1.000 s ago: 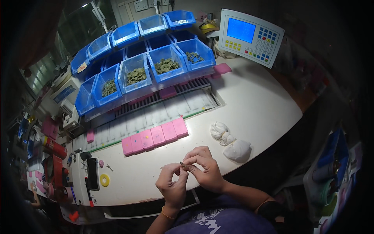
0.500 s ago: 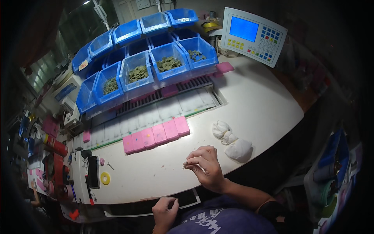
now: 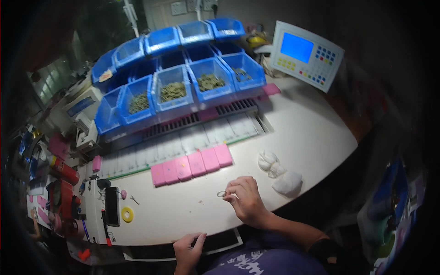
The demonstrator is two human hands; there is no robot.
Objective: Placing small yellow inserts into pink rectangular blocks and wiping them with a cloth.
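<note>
Between the thumb and fingertips of my right hand (image 3: 247, 201) is a small ring (image 3: 222, 194), its loop standing out to the left above the white worktop. The hand is closed on it in a pinch. My left hand (image 3: 188, 252) rests at the worktop's front edge, over the drawer. Its fingers are loosely bent, the thumb stands apart, and nothing shows in it. Beyond my right hand lies a row of pink blocks (image 3: 190, 166). To the right of that hand sits a knotted white cloth bundle (image 3: 286, 183).
Blue bins (image 3: 211, 82), several holding small greenish pieces, stand in tiers at the back. A control panel (image 3: 306, 55) with a blue screen is at the far right. On the left lie a black phone (image 3: 112, 206), a yellow ring-shaped roll (image 3: 127, 214) and a red-black pen (image 3: 106, 228).
The view has shifted, so the bench sits slightly lower and more to the right. My right hand has turned the small ring so its loop shows. My left thumb has spread from the fingers.
</note>
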